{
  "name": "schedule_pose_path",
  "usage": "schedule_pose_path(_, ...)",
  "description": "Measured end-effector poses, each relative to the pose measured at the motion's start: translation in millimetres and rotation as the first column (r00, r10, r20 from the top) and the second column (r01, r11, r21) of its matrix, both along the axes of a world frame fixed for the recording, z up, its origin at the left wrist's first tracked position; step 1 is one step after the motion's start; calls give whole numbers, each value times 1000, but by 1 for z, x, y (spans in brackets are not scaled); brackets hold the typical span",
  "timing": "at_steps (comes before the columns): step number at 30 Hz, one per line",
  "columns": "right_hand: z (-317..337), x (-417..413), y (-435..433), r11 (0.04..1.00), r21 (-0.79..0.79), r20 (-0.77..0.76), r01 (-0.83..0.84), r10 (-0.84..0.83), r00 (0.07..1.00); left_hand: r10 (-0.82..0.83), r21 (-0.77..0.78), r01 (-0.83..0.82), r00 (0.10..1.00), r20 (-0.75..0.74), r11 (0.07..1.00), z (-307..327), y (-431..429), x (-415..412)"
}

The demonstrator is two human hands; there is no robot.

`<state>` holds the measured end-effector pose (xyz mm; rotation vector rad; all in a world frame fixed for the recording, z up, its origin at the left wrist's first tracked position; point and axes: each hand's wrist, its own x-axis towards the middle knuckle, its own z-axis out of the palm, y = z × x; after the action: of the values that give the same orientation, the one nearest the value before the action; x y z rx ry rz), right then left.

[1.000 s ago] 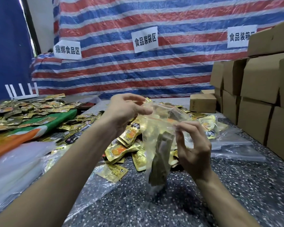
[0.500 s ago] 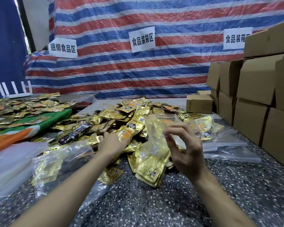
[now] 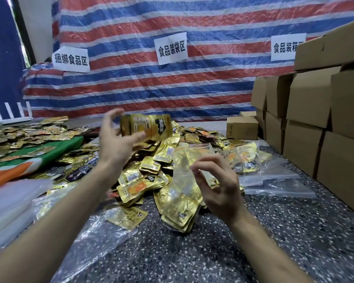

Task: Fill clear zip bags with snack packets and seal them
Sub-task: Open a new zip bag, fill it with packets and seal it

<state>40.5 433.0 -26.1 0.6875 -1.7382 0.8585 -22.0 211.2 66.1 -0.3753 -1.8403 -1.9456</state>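
Head view. We see the clear zip bag (image 3: 183, 176) just right of the frame's centre. It stands mouth-up over the speckled table (image 3: 192, 258), and its lower end rests against the heap of loose packets (image 3: 164, 152). The right hand (image 3: 221, 190) pinches the bag's right edge between thumb and forefinger, with the other fingers curved loosely apart from it. The left hand (image 3: 117, 144), in the upper centre-left, holds a gold packet (image 3: 149, 127) between the thumb and spread fingers. Motion blur prevents us from telling whether this is one packet or a small stack.

Handling: we judge the bag film to be thin, limp and slippery, with no shape of its own. It is best taken at the stiffer zip strip along the mouth, one side per hand, so that it gapes. The packets look light, flat and smooth-foiled, and likely to slide over one another. A grip across the flat faces should serve.

Counts: two hands and one bag in hand, with several packets already at its bottom whose number we cannot tell. At least one filled bag (image 3: 243, 158) lies at centre right. Three paper signs (image 3: 172, 48) hang on the striped tarpaulin (image 3: 213, 88). The loose packets are too many to count, and the frame's right edge cuts off the cardboard boxes (image 3: 307, 99).
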Motion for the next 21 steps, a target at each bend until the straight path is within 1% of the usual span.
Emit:
schedule_pose_path(2, 0, 1, -2, 1000, -4, -10, -13, 13, 1000, -129, 132, 127, 992, 6, 983, 25, 1, 19)
schedule_pose_path(3, 0, 2, -4, 1000, -12, -16, -23, 23, 1000, -185, 162, 181, 983, 12, 970, 35, 4, 28)
schedule_pose_path(4, 0, 2, -5, 999, -24, -18, -33, 33, 999, -215, 153, 209, 977, 19, 966, 42, 9, 37)
schedule_pose_path(5, 0, 2, -6, 999, -38, -20, -38, 37, 999, -212, 111, 208, 977, 26, 972, 46, 15, 44)
schedule_pose_path(7, 0, 3, -6, 998, -60, -33, -19, 17, 999, -155, -31, 156, 988, 23, 987, 49, 29, 56)
schedule_pose_path(9, 0, 3, -5, 997, -76, -53, 8, -12, 999, -118, -173, 120, 993, 22, 978, 47, 40, 64)
schedule_pose_path(10, 0, 3, -4, 997, -80, -58, 16, -21, 998, -126, -225, 133, 991, 48, 965, 45, 44, 65)
schedule_pose_path(13, 1, 3, -3, 997, -70, -58, 22, -26, 998, -160, -324, 217, 968, 192, 921, 36, 54, 64)
schedule_pose_path(16, 2, 3, -2, 998, -68, -54, 10, -14, 998, -114, -452, 229, 957, 268, 862, 38, 56, 58)
schedule_pose_path(19, 2, 3, -2, 998, -66, -51, -10, 6, 999, -129, -481, 294, 929, 347, 826, 45, 53, 55)
schedule_pose_path(21, 2, 4, -2, 998, -65, -48, -9, 6, 999, -155, -496, 333, 918, 365, 802, 46, 54, 58)
